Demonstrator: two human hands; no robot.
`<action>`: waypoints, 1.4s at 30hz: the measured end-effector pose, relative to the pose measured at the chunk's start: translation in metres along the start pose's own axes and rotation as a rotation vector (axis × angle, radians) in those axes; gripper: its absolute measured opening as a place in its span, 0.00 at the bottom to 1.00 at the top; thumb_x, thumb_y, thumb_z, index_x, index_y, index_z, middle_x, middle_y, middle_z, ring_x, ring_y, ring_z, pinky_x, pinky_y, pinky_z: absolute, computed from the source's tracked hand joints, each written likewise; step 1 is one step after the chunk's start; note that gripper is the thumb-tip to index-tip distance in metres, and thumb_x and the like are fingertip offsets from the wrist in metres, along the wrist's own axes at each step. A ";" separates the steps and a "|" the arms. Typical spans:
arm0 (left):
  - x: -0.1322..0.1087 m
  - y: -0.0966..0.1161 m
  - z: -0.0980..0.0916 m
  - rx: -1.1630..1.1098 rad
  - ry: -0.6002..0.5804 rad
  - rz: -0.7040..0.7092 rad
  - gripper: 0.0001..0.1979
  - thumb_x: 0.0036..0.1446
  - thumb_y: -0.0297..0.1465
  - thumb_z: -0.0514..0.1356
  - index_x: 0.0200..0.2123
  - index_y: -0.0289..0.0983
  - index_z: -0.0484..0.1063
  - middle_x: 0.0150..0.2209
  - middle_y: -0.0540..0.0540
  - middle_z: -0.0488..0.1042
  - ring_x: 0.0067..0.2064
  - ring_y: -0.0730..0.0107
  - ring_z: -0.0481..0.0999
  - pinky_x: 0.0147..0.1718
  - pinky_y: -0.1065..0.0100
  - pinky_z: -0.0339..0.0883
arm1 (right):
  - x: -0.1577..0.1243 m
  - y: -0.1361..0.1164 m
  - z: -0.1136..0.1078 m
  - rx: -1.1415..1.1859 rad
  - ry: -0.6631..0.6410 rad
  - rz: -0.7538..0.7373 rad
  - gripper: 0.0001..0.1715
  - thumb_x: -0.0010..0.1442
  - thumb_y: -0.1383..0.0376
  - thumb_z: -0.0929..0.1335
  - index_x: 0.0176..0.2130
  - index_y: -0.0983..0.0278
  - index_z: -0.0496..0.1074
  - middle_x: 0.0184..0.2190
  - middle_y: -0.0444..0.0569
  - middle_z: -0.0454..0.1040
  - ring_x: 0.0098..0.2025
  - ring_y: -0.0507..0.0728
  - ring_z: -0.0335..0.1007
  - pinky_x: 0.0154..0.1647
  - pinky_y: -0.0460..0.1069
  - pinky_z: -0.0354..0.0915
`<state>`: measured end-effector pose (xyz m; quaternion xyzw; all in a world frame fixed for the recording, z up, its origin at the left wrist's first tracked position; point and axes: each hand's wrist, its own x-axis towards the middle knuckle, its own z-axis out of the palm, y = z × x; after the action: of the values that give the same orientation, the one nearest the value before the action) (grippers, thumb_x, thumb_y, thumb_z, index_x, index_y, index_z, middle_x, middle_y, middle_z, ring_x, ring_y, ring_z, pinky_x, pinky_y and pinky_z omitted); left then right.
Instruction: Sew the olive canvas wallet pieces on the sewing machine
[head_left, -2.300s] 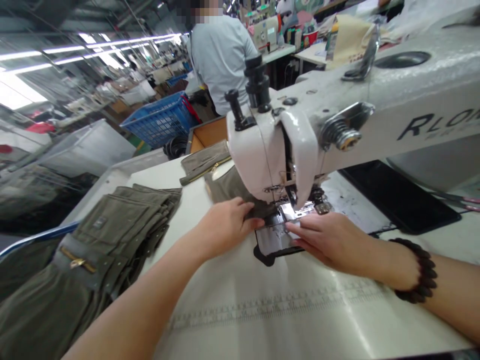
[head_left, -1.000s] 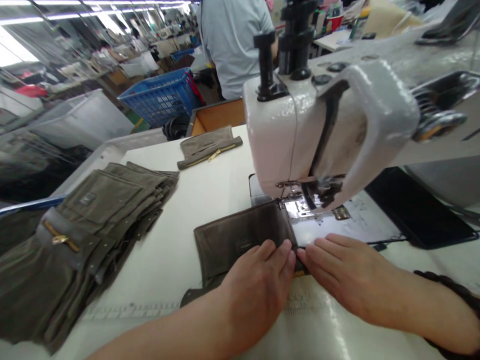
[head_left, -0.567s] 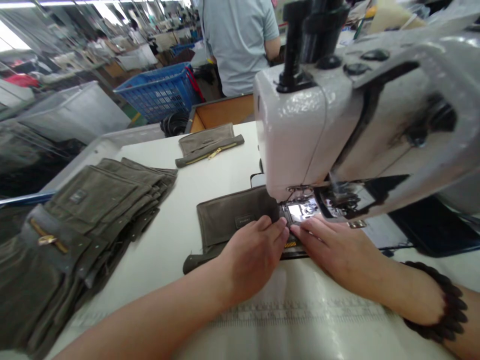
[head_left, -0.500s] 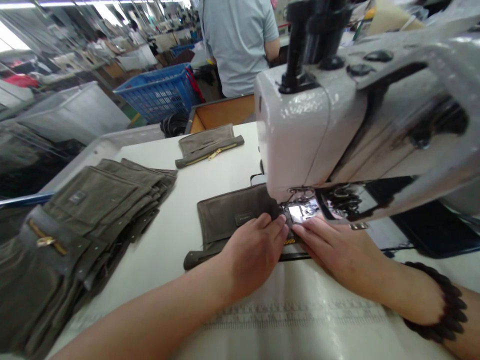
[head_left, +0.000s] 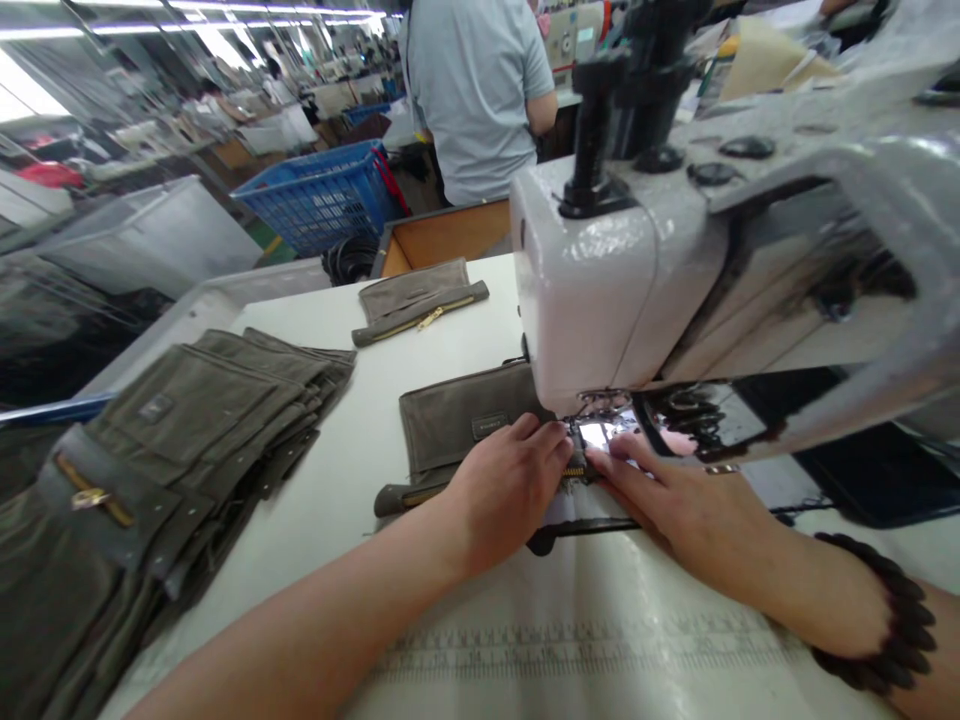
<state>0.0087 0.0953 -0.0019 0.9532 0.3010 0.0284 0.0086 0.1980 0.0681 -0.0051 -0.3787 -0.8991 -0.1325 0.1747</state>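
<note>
Olive-brown pouch (head_left: 457,425), brass zipper; white sewing machine (head_left: 600,290); blue basket (head_left: 322,205); black bead bracelet (head_left: 874,625).

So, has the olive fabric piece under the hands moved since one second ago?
Yes. The olive fabric piece has slid away from the person, under the sewing machine head.

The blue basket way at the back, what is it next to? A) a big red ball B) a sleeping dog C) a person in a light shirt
C: the blue basket sits on the floor just left of a person in a light shirt, who stands beyond the sewing table; no ball or dog shows anywhere.
</note>
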 end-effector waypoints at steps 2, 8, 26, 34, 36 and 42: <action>0.000 -0.001 0.001 -0.008 -0.002 -0.005 0.12 0.59 0.24 0.47 0.42 0.30 0.68 0.42 0.41 0.70 0.43 0.64 0.69 0.43 0.65 0.63 | -0.001 0.002 0.003 -0.001 0.011 0.030 0.16 0.60 0.72 0.56 0.38 0.68 0.70 0.33 0.53 0.72 0.27 0.57 0.63 0.26 0.50 0.56; 0.000 -0.004 -0.002 -0.157 0.020 -0.045 0.14 0.55 0.22 0.50 0.43 0.31 0.69 0.45 0.42 0.70 0.45 0.63 0.69 0.47 0.65 0.64 | -0.007 0.011 0.009 0.121 -0.032 0.134 0.17 0.62 0.62 0.57 0.45 0.69 0.67 0.28 0.52 0.72 0.24 0.56 0.65 0.23 0.50 0.58; -0.003 -0.003 -0.005 -0.102 -0.040 0.019 0.13 0.58 0.23 0.48 0.43 0.30 0.67 0.44 0.39 0.69 0.45 0.59 0.69 0.44 0.59 0.67 | -0.006 0.028 -0.010 0.276 -0.189 0.168 0.17 0.61 0.56 0.60 0.33 0.61 0.72 0.18 0.45 0.69 0.20 0.54 0.64 0.20 0.48 0.56; 0.000 -0.001 -0.005 0.030 -0.056 0.051 0.12 0.60 0.24 0.45 0.38 0.31 0.67 0.41 0.40 0.69 0.42 0.62 0.69 0.39 0.63 0.68 | 0.001 0.007 -0.002 0.080 -0.007 0.015 0.24 0.65 0.64 0.52 0.33 0.64 0.72 0.27 0.50 0.73 0.21 0.55 0.63 0.20 0.50 0.54; 0.000 -0.001 -0.003 0.026 -0.047 0.054 0.11 0.60 0.24 0.46 0.39 0.31 0.67 0.41 0.40 0.69 0.42 0.62 0.69 0.40 0.64 0.67 | 0.002 0.006 -0.001 0.094 0.003 0.036 0.24 0.65 0.66 0.52 0.33 0.65 0.72 0.27 0.50 0.73 0.22 0.55 0.64 0.21 0.50 0.56; -0.002 -0.004 -0.003 -0.032 -0.022 0.050 0.11 0.59 0.24 0.47 0.40 0.31 0.67 0.39 0.41 0.69 0.41 0.62 0.69 0.41 0.62 0.67 | 0.003 0.003 -0.001 0.148 -0.080 0.059 0.22 0.63 0.68 0.53 0.34 0.65 0.73 0.28 0.48 0.72 0.25 0.56 0.65 0.23 0.50 0.58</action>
<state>0.0049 0.0977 0.0013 0.9604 0.2764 0.0229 0.0265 0.1987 0.0714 -0.0023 -0.3961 -0.9011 -0.0452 0.1703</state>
